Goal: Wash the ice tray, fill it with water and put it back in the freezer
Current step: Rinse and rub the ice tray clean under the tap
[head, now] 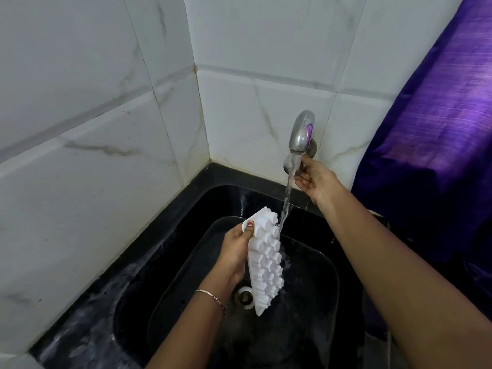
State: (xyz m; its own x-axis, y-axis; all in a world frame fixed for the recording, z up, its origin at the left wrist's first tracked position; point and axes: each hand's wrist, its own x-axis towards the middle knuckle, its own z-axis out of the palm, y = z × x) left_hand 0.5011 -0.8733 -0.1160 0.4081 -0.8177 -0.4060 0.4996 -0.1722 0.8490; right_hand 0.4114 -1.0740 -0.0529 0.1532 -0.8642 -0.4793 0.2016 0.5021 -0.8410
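My left hand (235, 255) grips a white ice tray (266, 258) by its long edge and holds it tilted on its side over the black sink (186, 262), bumpy underside facing right. A stream of water (286, 198) falls from the metal tap (302, 133) and hits the tray's upper right edge. My right hand (315, 181) is at the wall under the spout, its fingers on the tap's round knob (288, 166).
The sink sits in a corner of white marbled wall tiles (106, 115). Its drain (245, 296) lies just below the tray. The black counter rim (80, 315) on the left is wet. A purple cloth (431, 129) hangs at the right.
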